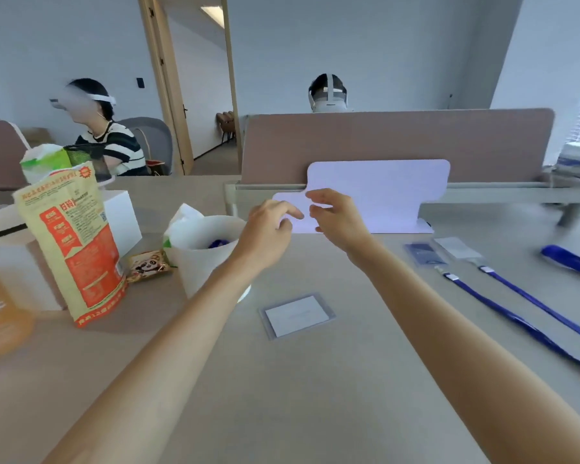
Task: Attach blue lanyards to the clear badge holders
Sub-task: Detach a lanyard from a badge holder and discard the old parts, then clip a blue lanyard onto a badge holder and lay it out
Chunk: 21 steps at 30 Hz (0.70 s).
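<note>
Head view: left hand (271, 227) and right hand (336, 220) hover half-curled, nearly touching; any grip unclear.

Both forearms are showing bare along all their visible length. The left hand (269, 229) and right hand (337, 222) are showing bare too; fingers (318, 196) slender, tips blurring.

3 badge holders (295, 316), 3 lanyards (496, 304)
</note>
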Each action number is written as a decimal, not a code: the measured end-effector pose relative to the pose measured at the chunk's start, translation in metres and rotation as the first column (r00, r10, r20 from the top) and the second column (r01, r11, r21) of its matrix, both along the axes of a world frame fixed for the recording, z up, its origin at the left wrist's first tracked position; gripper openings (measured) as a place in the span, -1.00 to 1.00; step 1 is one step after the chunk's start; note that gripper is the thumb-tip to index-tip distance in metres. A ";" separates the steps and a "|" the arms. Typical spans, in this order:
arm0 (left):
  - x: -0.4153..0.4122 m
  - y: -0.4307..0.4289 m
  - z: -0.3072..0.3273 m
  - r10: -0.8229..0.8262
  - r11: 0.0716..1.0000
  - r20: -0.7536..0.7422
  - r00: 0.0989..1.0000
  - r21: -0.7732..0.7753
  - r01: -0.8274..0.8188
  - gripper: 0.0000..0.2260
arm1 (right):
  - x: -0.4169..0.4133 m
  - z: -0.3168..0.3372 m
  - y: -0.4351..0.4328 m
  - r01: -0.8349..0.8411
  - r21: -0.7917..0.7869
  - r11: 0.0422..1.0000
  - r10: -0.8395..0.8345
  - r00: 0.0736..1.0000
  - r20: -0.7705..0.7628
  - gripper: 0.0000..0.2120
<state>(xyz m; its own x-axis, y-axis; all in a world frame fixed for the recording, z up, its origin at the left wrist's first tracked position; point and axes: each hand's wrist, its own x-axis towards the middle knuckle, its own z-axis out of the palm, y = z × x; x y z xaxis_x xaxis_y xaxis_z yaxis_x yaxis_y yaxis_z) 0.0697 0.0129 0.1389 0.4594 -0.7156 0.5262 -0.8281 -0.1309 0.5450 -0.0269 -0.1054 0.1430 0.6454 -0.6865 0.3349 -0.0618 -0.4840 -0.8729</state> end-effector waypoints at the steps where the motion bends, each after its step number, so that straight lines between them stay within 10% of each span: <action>1: -0.015 -0.014 -0.004 -0.049 0.999 -0.004 0.999 0.008 0.049 -0.68 | -0.016 -0.004 -0.008 0.037 0.006 0.999 -0.037 0.999 0.011 -0.66; 21: -0.268 -0.286 -0.092 -0.521 0.815 -0.271 0.809 0.122 0.566 -0.73 | -0.342 -0.102 -0.225 0.712 0.101 0.695 -0.688 0.699 -0.195 -0.69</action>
<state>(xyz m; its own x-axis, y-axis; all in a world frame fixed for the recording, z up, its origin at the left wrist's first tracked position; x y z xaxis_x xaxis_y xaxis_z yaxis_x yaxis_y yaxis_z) -0.1985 -0.2732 0.0468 0.0495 -0.9556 0.2904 -0.6582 0.1875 0.7292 -0.3685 -0.3304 0.0414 -0.0154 -0.9911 0.1320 -0.4452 -0.1114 -0.8885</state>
